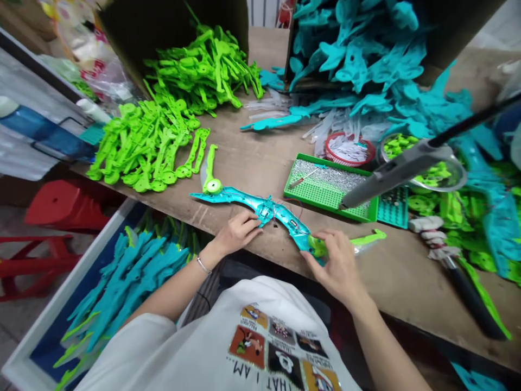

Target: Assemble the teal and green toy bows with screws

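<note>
Forearms [177, 290] angled forward, your left hand [239, 232] pinches the turquoise bow-shaped shell [257, 203] mid-length; your right hand [336, 260] clasps its right end.

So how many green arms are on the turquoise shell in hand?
2: one green arm at the left end of the turquoise shell, the other at its right end, partly hidden by the right hand.

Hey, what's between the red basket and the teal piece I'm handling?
In the head view, the green tray of small silver parts lies between the red basket and the teal piece.
</note>
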`<state>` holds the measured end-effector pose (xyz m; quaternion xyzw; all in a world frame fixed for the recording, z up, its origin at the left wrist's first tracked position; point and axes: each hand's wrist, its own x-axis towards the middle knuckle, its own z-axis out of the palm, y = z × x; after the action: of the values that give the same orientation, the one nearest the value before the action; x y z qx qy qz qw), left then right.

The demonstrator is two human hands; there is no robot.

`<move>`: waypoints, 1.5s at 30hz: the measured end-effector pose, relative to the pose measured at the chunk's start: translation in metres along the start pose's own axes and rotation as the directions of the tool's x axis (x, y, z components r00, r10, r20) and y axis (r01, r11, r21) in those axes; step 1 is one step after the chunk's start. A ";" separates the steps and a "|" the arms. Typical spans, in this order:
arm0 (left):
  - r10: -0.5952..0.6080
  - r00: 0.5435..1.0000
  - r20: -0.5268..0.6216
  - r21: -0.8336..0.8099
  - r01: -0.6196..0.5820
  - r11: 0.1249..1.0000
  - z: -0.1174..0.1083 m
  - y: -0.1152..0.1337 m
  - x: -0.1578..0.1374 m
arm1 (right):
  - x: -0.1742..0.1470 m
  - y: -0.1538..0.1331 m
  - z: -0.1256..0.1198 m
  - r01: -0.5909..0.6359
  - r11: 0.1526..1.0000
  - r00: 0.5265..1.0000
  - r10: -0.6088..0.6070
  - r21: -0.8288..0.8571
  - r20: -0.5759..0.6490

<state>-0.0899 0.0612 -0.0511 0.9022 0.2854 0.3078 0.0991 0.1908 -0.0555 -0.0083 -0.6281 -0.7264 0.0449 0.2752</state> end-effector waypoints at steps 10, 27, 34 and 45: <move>0.230 0.968 0.098 -0.227 -0.204 0.952 0.021 0.072 0.020 | -0.054 0.038 -0.051 -0.085 0.981 0.990 0.103 -0.176 0.097; -0.001 0.968 0.252 -0.168 0.045 0.985 0.023 0.041 0.046 | -0.008 0.003 0.002 -0.024 0.994 0.991 0.038 0.107 -0.130; 0.040 0.965 0.260 -0.155 0.001 0.988 0.017 0.044 0.047 | -0.004 0.017 0.000 -0.068 0.997 0.971 0.075 0.037 -0.229; 0.217 0.935 0.281 -0.197 -0.165 0.966 0.003 0.021 0.089 | -0.009 0.021 -0.002 -0.082 0.986 0.992 0.094 0.143 -0.079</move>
<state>-0.0207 0.0958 -0.0018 0.9501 0.1504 0.1985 0.1878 0.2106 -0.0602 -0.0177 -0.6401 -0.6807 0.0806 0.3470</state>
